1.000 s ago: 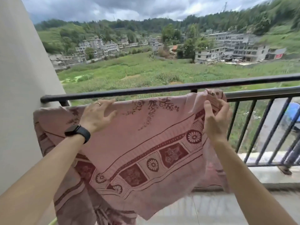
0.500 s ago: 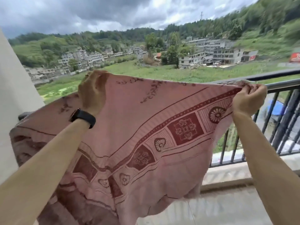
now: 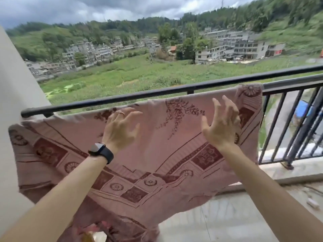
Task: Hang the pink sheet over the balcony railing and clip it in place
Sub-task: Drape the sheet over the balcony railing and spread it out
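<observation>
**Sheet draped on rail, both hands released**

While the pink sheet (image 3: 157, 154) hangs over the lower rail of the black balcony railing (image 3: 174, 89), neither hand grips it. Its upper edge runs along that rail from the cream wall (image 3: 15, 105) at left to just short of the first exposed balusters at right; the rest falls on the near side toward the tiled balcony floor (image 3: 236, 220). Left hand (image 3: 120, 129), with a ring and a black smartwatch (image 3: 101, 151) on the wrist, is in front of the cloth near its top edge, fingers spread apart. Right hand (image 3: 221, 124) is raised before the cloth, fingers apart, holding nothing. No clip is visible on the sheet.
</observation>
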Tool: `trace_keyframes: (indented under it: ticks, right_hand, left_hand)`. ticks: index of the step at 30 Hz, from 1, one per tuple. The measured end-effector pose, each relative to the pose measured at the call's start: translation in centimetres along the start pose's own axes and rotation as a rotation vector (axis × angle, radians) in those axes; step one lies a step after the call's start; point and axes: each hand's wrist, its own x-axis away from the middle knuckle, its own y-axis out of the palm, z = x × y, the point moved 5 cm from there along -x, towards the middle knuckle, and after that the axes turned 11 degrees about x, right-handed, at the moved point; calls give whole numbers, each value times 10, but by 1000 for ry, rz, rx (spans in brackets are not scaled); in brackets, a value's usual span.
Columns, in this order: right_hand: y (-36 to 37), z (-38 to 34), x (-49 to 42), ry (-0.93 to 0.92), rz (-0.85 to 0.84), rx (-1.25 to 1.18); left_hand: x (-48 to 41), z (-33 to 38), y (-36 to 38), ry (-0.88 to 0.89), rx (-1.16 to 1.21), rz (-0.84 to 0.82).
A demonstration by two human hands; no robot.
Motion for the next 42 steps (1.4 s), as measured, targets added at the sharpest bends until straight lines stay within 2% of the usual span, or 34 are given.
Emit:
trace_keyframes:
  ticks: [3,7,12,14,18,21,23,25,28,30,32,34,37,39,42]
  right_hand:
    - [16,-74,0,-248,-81,-12]
    - [32,-167,8,-468,-128,-12]
    - [49,-292,19,-649,-197,-43]
    - [53,-343,25,-697,-215,-63]
    - [63,-445,35,-753,-272,-99]
    - [72,-516,39,-771,-358,-108]
    - [77,-555,41,-787,-410,-110]
    - [87,-585,46,-813,-462,-106]
    - [107,-606,59,-847,-601,-143]
    - [113,-608,64,-845,-573,-194]
    - [112,-604,65,-832,-449,-304]
    - [107,-597,60,-783,-315,-454]
    - [89,-581,34,-550,-211,-648]
    - [65,-572,8,-408,-104,-760]
    - [7,-552,-20,-345,184,-856]
  left_hand:
    - [10,-50,-39,-187,-43,107]
    - [49,-133,-91,-494,-59,295]
    - [118,-228,-146,-934,137,550]
    - [144,-266,-157,-1092,225,564]
    - [171,-339,-167,-1192,539,585]
    - [177,-376,-164,-1273,790,421]
    - [176,-391,-159,-1253,854,207]
    - [171,-394,-149,-1160,895,2]
    - [173,-401,-132,-1152,940,-151]
    - [181,-416,-124,-1150,930,-178]
    - [186,-432,-129,-1102,886,-50]
    - [179,-440,-153,-1038,857,212]
    - [141,-429,-209,-847,780,511]
    - [101,-406,-250,-680,699,586]
    - [46,-340,-309,-410,643,663]
